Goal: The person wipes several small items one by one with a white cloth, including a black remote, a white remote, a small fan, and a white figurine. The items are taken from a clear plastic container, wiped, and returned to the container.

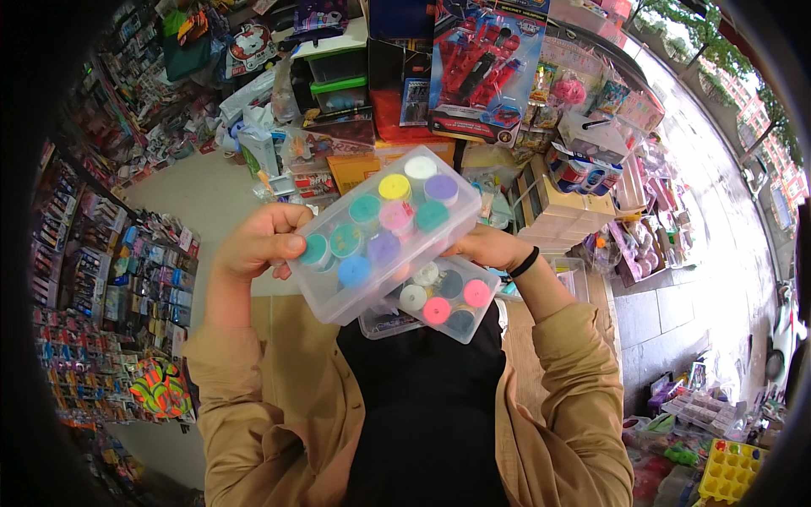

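A long translucent plastic box (329, 303) is held tilted in front of my chest. Inside it sit several round containers with green, yellow, white, purple, pink and blue lids, among them a yellow lid (395, 187). My left hand (263, 244) grips the box's left end, thumb on top. At the opposite end my right hand (493, 247) supports it, its fingers mostly hidden under the plastic. Below it, partly covered, is a second clear box (479, 312) with pink, white and dark round lids. Whether my right hand also touches this lower box is unclear.
Ahead stand a packaged red toy set (481, 70), a green-lidded container (340, 89) and a stack of cardboard boxes (564, 203). Goods racks (120, 266) line the left. A paved walkway (659, 317) and a yellow tray (730, 470) lie to the right.
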The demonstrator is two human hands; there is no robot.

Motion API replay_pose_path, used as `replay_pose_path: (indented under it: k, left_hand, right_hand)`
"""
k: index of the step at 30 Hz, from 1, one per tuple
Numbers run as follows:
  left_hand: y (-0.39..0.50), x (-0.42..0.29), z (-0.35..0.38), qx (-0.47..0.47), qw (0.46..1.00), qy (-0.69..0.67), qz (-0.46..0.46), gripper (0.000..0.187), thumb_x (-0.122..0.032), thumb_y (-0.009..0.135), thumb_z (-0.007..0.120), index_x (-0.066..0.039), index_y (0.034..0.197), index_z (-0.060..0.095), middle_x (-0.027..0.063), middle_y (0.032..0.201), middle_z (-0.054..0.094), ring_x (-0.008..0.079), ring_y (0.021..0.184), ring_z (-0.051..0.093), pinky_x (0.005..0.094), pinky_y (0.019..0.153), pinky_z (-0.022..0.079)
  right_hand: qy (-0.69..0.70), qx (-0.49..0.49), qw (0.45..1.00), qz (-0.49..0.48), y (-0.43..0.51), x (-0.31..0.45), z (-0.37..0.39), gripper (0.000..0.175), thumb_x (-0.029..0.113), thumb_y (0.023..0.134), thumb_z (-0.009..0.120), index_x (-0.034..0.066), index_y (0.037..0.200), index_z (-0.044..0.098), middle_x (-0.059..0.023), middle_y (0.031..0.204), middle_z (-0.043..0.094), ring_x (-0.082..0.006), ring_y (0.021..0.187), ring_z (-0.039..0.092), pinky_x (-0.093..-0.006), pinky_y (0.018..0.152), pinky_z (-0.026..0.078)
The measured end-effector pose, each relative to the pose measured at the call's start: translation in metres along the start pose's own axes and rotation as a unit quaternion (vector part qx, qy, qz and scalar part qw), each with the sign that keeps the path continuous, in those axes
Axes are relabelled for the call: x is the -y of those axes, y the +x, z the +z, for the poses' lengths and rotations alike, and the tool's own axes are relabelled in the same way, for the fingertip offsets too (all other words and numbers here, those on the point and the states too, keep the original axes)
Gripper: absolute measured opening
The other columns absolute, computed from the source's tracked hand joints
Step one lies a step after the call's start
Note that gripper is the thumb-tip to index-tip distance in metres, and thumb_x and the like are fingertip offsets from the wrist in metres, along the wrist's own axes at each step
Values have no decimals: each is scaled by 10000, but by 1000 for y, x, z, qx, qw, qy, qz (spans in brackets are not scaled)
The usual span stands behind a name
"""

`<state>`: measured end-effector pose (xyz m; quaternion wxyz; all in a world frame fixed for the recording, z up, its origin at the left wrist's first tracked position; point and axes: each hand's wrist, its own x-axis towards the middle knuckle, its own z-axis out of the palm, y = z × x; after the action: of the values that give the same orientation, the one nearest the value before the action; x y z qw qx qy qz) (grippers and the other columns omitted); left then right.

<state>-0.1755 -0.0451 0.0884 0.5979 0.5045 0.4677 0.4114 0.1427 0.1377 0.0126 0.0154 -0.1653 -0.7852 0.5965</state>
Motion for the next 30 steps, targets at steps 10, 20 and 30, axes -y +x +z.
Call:
replay_pose_path:
  k: [10, 20, 30]
  left_hand:
    - [26, 18, -27, 107, 991, 57, -49, 478, -435, 743, 847, -90, 761, 516, -31, 674, 550, 45, 525, 517, 208, 440, 411]
    - [48, 17, -24, 12, 984, 162, -72, 313, -142, 839, 777, -19, 1109, 676, 13, 889, 660, 84, 706, 608, 236, 561, 472]
    - [34, 10, 20, -41, 910, 400, 105, 593, -368, 803, 779, 20, 1227, 633, 156, 1135, 675, 290, 989, 662, 363, 848, 528]
  right_hand:
    - [40, 4, 999, -5, 8, -21, -11, 413, 302, 1030, 501, 4, 1273, 652, -116, 1272, 677, -182, 1133, 621, -306, 1013, 467]
    - [-232, -58, 971, -10, -4, -19, -14, 486, 343, 1071, 398, -2, 1381, 546, -142, 1315, 635, -235, 1206, 571, -335, 1028, 440]
    - [56, -168, 984, 5, -11, -12, -9, 571, 460, 1049, 470, -37, 1271, 642, -116, 1204, 681, -172, 1090, 604, -316, 1001, 442]
